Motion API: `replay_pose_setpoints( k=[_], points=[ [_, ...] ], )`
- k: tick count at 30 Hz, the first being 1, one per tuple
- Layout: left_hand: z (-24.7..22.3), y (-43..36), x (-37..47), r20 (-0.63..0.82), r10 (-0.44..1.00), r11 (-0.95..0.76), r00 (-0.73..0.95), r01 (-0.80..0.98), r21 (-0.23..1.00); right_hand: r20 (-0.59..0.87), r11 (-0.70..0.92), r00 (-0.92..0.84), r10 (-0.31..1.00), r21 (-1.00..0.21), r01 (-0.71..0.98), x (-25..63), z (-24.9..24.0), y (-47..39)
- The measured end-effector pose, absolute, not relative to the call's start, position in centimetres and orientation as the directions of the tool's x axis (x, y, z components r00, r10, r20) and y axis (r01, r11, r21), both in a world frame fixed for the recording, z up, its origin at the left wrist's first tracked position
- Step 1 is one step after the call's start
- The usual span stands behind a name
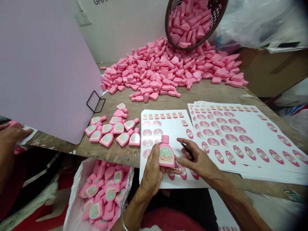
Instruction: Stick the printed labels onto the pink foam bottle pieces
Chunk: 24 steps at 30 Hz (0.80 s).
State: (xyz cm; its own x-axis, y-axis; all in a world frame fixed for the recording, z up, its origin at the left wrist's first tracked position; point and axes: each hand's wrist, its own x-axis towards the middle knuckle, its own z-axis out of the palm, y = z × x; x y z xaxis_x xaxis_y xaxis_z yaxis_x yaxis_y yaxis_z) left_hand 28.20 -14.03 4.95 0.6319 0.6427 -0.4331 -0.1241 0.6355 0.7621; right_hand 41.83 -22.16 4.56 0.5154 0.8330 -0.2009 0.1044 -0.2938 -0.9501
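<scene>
Head view: the bench holds a far heap of pink bottles, maybe to leave room. Sticker sheets lie near, likely for easy reach. Left hand and right hand are over one: left holds a bottle, front showing; right, a black tool.

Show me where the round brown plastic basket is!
In the head view, the round brown plastic basket is at the top, right of centre, tipped forward at the back of the pink plastic bottle heap.
</scene>
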Motion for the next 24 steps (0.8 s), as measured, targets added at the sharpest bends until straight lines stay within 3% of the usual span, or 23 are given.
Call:
replay_pose_setpoints(
  k=[6, 10, 14, 16, 20, 24],
  points=[
    [6.1, -15.2, 29.1, -0.417, 0.589, 0.531, 0.692, 0.057, 0.845, -0.235, -0.247, 0.452, 0.861, -0.968, -0.033, 41.4, 6.6, -22.0],
    [5.9, -15.9, 29.5, -0.306, 0.438, 0.457, 0.845, 0.084, 0.886, -0.233, -0.256, 0.536, 0.811, -0.966, -0.032, 43.5, 7.1, -23.6],
    [4.6, -15.7, 28.5, -0.251, 0.539, 0.387, 0.804, 0.029, 0.922, -0.193, -0.401, 0.748, 0.634, -0.910, 0.105, 47.0, 7.5, -26.3],
    [4.1, -15.3, 27.4, -0.236, 0.592, 0.333, 0.770, 0.032, 0.942, -0.173, -0.437, 0.758, 0.629, -0.885, 0.161, 47.8, 7.7, -26.3],
    [3.6, -14.1, 24.7, -0.174, 0.722, 0.213, 0.670, 0.024, 0.977, -0.136, -0.316, 0.483, 0.865, -0.895, 0.314, 45.8, 7.2, -20.8],
    [3.0, -12.0, 21.1, -0.119, 0.910, 0.098, 0.398, 0.072, 0.993, -0.075, -0.138, 0.165, 0.983, -0.900, 0.414, 40.5, 5.9, -11.7]
  ],
)
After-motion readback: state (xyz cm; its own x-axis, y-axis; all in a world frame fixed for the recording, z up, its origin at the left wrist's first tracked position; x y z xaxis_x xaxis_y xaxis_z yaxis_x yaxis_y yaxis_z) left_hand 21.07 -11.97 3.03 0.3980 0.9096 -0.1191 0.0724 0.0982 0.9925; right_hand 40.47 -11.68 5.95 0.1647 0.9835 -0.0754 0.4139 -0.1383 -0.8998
